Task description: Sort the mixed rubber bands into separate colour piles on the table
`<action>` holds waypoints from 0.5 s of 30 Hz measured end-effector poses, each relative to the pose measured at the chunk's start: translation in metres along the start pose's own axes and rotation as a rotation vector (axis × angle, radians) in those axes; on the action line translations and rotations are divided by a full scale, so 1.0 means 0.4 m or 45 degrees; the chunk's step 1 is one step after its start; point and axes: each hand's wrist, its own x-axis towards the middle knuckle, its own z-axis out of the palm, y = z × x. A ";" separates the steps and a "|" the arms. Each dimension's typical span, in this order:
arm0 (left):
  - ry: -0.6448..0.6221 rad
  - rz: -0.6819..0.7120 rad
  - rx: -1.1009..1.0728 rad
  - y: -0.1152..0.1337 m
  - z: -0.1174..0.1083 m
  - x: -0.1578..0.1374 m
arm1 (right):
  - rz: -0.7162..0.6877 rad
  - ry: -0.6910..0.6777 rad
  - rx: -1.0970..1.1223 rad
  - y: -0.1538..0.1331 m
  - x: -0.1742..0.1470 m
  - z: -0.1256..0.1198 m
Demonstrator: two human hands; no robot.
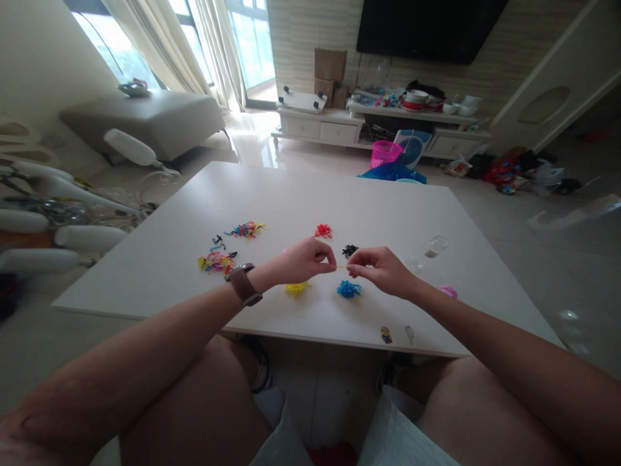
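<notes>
As the head view has it, left hand (313, 261) and right hand (381, 270) each pinch one end of a thin yellow band (341, 267), straight between their fingertips, over a white table (272, 194). Yellow pile (297, 289) on the wearer's side of the left, blue pile (348, 290) nearer the right; red pile (323, 230) and black pile (349, 250) beyond.

Daylight comes through tall windows (250, 48) at the back left, past pale curtains (155, 42), and gleams on the glossy tiled floor (495, 213). A dark television (429, 29) hangs on the horizontally streaked wall (301, 32) above a low white cabinet (310, 126), with brown cartons (330, 65) stacked at its left part and white bowls (470, 103) towards its right. Near the windows stands a greyish padded ottoman (145, 116); a broad white bench (291, 200) occupies the middle.
</notes>
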 end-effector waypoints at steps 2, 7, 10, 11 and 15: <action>0.000 -0.007 0.004 -0.005 -0.006 0.001 | 0.002 0.005 -0.012 0.007 0.001 -0.006; -0.004 -0.028 0.038 -0.022 -0.009 0.000 | 0.023 0.003 -0.017 0.021 0.005 -0.010; -0.007 -0.036 0.048 -0.032 -0.008 -0.004 | 0.022 0.000 -0.016 0.024 0.007 -0.007; -0.009 -0.035 0.049 -0.035 -0.008 -0.005 | 0.027 -0.002 -0.011 0.024 0.007 -0.006; -0.015 -0.042 0.041 -0.045 -0.012 -0.010 | 0.052 -0.010 -0.004 0.027 0.007 -0.004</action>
